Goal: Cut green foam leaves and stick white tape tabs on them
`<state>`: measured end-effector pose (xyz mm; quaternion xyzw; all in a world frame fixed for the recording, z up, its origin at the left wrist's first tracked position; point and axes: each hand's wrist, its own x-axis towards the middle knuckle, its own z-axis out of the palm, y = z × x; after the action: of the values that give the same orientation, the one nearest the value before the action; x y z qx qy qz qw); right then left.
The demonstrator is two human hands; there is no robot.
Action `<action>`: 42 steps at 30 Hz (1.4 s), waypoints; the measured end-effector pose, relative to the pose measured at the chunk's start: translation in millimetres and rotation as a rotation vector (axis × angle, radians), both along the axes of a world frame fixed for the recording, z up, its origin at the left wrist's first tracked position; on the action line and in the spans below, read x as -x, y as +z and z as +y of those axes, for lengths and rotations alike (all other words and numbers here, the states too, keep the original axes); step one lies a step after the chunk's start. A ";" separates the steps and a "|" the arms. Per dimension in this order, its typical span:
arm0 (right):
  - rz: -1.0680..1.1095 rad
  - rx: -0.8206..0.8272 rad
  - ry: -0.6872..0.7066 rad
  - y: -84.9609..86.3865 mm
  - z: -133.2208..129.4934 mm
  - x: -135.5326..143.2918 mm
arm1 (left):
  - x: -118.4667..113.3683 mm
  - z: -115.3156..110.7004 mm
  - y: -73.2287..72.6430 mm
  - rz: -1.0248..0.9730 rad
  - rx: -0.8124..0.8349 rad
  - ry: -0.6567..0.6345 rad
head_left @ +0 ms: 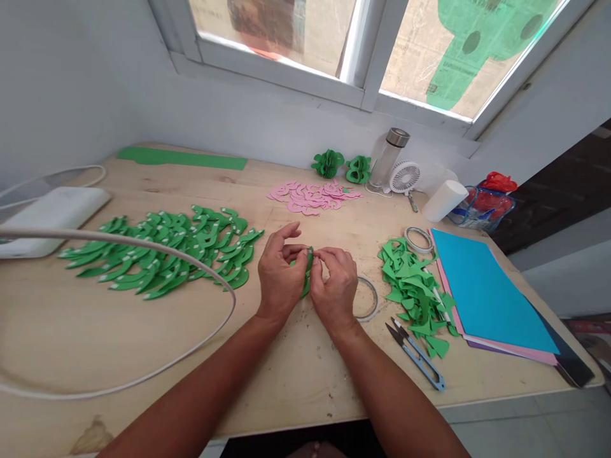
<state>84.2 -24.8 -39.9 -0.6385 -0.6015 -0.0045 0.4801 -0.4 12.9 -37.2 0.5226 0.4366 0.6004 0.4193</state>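
Both hands meet over the middle of the wooden table. My left hand [282, 273] pinches a small green paper piece [305, 287] between thumb and fingers. On the same piece, the thumb and forefinger of my right hand [337, 283] close near its upper end. Fingers cover much of the piece. Just right of my right hand lies a roll of tape [366, 299], partly behind it. To the left spreads a pile of curved green paper pieces [162, 251] with small whitish patches at their ends. Pink paper cutouts [312, 196] lie beyond my hands.
Green scraps [413, 286], a second tape roll [419, 240], blue-handled thread snips [417, 356] and coloured sheets [491, 289] lie on the right. A white cable [191, 261] loops across the left. Behind stand a bottle [386, 159], a small fan [405, 177] and green paper ornaments [328, 163].
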 end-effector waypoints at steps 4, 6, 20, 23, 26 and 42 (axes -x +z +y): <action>-0.022 0.008 -0.001 -0.8 0.5 -2.6 | 0.1 0.1 0.6 0.000 0.001 -0.002; -0.016 0.006 -0.004 -1.6 1.6 -4.6 | 0.2 0.2 1.5 -0.006 0.001 0.002; 0.436 0.087 0.050 -1.5 9.1 -8.8 | -3.6 -7.0 2.4 0.016 -0.026 -0.071; 0.584 0.114 0.057 -3.4 11.9 -11.2 | -4.1 -6.8 3.2 -0.011 0.000 -0.084; 0.734 0.118 0.062 -2.8 13.9 -14.1 | -4.3 -5.1 4.4 -0.027 0.049 -0.099; 0.996 0.016 0.062 -4.3 19.8 -25.3 | -8.7 -13.5 5.6 -0.075 0.066 -0.265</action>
<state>109.5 -5.0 -44.3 -0.5486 -0.3179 0.3196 0.7042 8.3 -0.6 -31.6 0.5388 0.3675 0.5442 0.5277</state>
